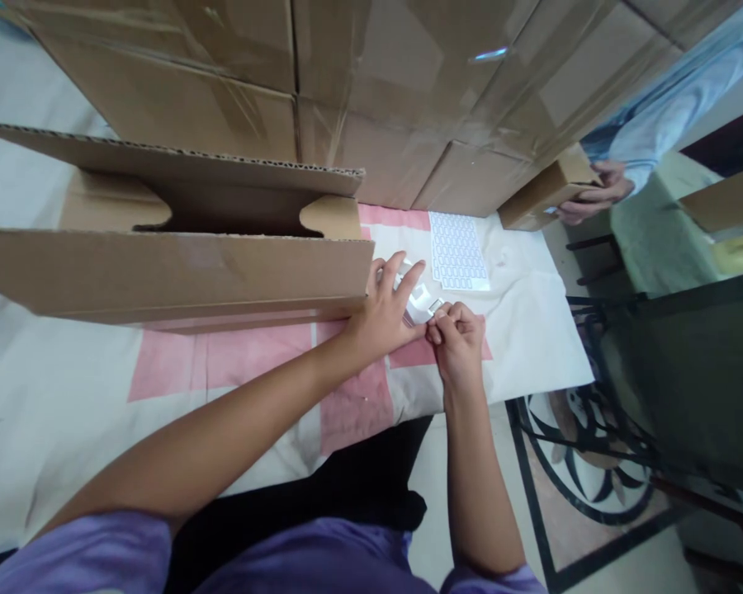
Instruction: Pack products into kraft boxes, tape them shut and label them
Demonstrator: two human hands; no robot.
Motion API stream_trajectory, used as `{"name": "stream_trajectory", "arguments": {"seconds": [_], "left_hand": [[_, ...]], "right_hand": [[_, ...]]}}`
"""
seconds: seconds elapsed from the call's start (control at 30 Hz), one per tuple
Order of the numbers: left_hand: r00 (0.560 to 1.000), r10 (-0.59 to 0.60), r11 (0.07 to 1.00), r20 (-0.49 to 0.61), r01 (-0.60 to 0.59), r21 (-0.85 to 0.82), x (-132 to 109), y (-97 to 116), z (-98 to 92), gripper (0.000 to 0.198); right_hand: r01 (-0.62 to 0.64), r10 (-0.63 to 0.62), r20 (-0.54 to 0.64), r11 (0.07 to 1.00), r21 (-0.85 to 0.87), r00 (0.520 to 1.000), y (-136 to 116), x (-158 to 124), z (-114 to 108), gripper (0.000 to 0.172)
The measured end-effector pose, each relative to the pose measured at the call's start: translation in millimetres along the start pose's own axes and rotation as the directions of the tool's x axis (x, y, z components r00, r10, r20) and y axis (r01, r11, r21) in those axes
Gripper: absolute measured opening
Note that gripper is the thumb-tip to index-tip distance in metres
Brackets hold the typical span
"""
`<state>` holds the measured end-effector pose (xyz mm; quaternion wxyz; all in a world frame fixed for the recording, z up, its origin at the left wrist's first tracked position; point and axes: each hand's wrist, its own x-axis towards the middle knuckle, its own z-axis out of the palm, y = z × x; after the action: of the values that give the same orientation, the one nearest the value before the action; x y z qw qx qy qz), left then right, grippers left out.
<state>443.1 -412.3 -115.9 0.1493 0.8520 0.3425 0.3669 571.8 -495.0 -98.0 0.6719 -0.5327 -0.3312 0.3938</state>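
My left hand [389, 309] rests beside the right end of an open cardboard box [179, 272], its fingers spread and curved over a small white object [419, 302]. What exactly that white object is cannot be made out. My right hand [458, 334] is closed in a pinch at the object's right end, where a small rectangular piece [436, 306] shows at the fingertips. Just beyond both hands, a sheet of small outlined labels [458, 252] lies flat on the white and pink cloth [526, 318].
Taped cardboard boxes [371, 148] form a wall along the far side. At the right, another person's hand [598, 194] holds a small carton [541, 194] on the table's corner. A dark chair [687, 363] stands beyond the right edge.
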Motion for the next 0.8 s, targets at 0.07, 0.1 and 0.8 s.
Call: {"name": "stream_trajectory", "arguments": {"seconds": [0.07, 0.1, 0.8], "left_hand": [[1.000, -0.008, 1.000, 0.004, 0.008, -0.011, 0.1, 0.8, -0.1, 0.089], [1.000, -0.010, 1.000, 0.003, 0.010, -0.016, 0.2, 1.3, -0.5, 0.089], [1.000, 0.024, 0.999, -0.010, -0.023, 0.043, -0.8, -1.4, -1.9, 0.093]], "right_hand": [[0.012, -0.012, -0.008, 1.000, -0.012, 1.000, 1.2, 0.1, -0.4, 0.043], [0.017, -0.018, -0.010, 1.000, -0.018, 1.000, 1.6, 0.0, -0.5, 0.043], [0.014, -0.013, -0.001, 0.988, 0.151, 1.000, 3.4, 2.0, -0.6, 0.044]]}}
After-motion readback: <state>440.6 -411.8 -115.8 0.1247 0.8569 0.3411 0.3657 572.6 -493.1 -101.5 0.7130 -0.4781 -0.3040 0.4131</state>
